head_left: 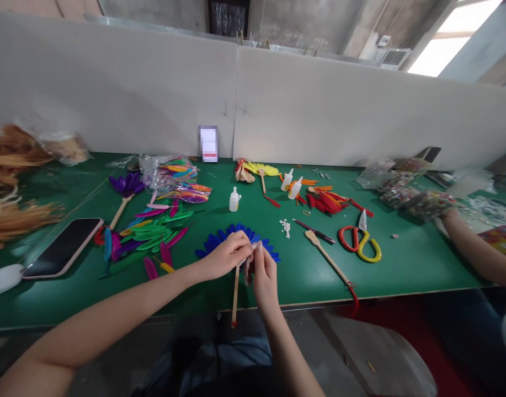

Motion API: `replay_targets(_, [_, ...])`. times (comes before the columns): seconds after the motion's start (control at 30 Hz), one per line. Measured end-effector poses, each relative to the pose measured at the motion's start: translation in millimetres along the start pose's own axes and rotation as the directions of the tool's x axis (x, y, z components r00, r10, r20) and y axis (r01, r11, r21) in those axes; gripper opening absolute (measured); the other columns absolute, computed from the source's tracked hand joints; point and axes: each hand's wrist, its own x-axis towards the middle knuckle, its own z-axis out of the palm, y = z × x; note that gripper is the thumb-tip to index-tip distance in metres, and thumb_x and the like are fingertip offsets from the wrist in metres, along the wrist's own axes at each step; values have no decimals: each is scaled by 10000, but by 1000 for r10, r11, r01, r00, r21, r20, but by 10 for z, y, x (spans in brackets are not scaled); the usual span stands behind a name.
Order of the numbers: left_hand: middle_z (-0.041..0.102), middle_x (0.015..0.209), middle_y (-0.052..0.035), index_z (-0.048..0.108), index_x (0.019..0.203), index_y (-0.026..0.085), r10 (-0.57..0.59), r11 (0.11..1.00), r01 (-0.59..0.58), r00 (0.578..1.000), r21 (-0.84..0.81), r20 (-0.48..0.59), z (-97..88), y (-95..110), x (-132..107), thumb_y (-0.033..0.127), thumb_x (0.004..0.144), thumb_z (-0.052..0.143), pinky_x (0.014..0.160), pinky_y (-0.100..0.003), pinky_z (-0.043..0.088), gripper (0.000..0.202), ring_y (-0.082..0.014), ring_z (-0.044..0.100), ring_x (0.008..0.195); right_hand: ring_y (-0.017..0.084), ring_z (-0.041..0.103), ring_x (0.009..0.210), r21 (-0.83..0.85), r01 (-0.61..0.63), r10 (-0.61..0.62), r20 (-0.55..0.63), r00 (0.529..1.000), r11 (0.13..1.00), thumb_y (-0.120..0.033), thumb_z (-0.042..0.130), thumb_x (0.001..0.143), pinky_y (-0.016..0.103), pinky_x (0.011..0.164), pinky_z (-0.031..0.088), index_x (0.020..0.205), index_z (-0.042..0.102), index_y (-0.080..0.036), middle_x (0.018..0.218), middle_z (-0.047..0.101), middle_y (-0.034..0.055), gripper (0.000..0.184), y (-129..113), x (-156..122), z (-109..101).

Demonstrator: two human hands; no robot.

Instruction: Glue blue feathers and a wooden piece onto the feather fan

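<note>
A blue feather fan (219, 240) lies on the green table (418, 259), its thin wooden handle (235, 295) pointing toward me past the table edge. My left hand (225, 256) is closed in a pinch over the base of the fan where the handle begins. My right hand (261, 270) is just beside it, fingers pinched together on something small I cannot make out, fingertips touching those of the left hand.
Loose coloured feathers (153, 231) and a phone (64, 247) lie left. Glue bottles (234, 199), white beads (285, 227), a wooden handle (327, 256), red-yellow scissors (360, 242) and orange feathers (327, 201) lie ahead and right. Another person's arm (476, 251) rests at right. White partition behind.
</note>
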Motion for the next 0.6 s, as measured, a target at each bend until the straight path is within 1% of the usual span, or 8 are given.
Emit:
replay_targets(0.07, [421,786,-6,423,632,182,38,997,-36,999,62,-37,18,12,-11,320,951,350,827,-339,377,354,-159,435,812,55,311,345,3,-12,12,-11,1000,1000,-618,474,843,196,338,234,610,417,-212,441,355,-95,471,-25,-5,16])
replay_targets(0.13, [434,772,-4,433,633,180,88,988,-79,994,134,-63,30,16,-21,312,961,348,823,-342,369,364,-159,438,802,55,308,344,-1,0,-1,-14,1000,1000,-610,466,851,197,341,238,595,416,-210,429,356,-93,478,-54,-11,29])
replay_targets(0.27, [436,745,-4,407,652,186,145,963,-114,983,245,-110,55,11,-45,283,976,326,732,-319,373,348,-162,427,758,55,302,342,-1,2,-2,-30,1000,1000,-633,475,830,199,337,236,588,408,-212,427,354,-93,490,-66,-16,53])
replay_targets(0.33, [443,749,-13,381,666,193,178,932,-124,975,342,-132,65,6,-58,253,979,308,706,-322,366,327,-172,410,752,55,302,349,0,-19,19,-47,999,1000,-650,486,812,199,337,233,604,411,-213,441,352,-95,490,-38,-10,62])
replay_targets(0.4, [450,759,-22,365,679,200,214,885,-143,970,443,-115,67,0,-71,222,977,287,698,-333,361,309,-183,395,750,56,300,356,-1,-31,31,-57,998,1000,-663,492,798,200,339,233,614,413,-214,451,346,-97,492,1,-2,64])
replay_targets(0.47, [453,771,-29,366,697,205,223,851,-162,973,499,-65,61,-5,-83,207,975,274,697,-341,361,293,-190,390,751,57,298,362,-4,-30,29,-64,997,1000,-673,501,786,202,342,235,619,417,-214,459,343,-98,495,38,4,58])
replay_targets(0.53, [458,786,-29,376,723,206,200,856,-166,980,489,-19,46,-7,-92,208,976,269,709,-342,367,275,-192,398,765,57,295,370,-7,-30,29,-74,997,1000,-677,504,779,204,347,235,625,423,-213,467,343,-98,496,64,2,47])
replay_targets(0.6, [464,795,-25,384,745,207,146,895,-137,989,425,11,26,-6,-96,232,982,269,727,-338,378,265,-189,413,785,57,290,378,-12,-41,40,-74,996,999,-673,495,789,205,353,229,627,423,-212,472,338,-97,494,80,-7,33])
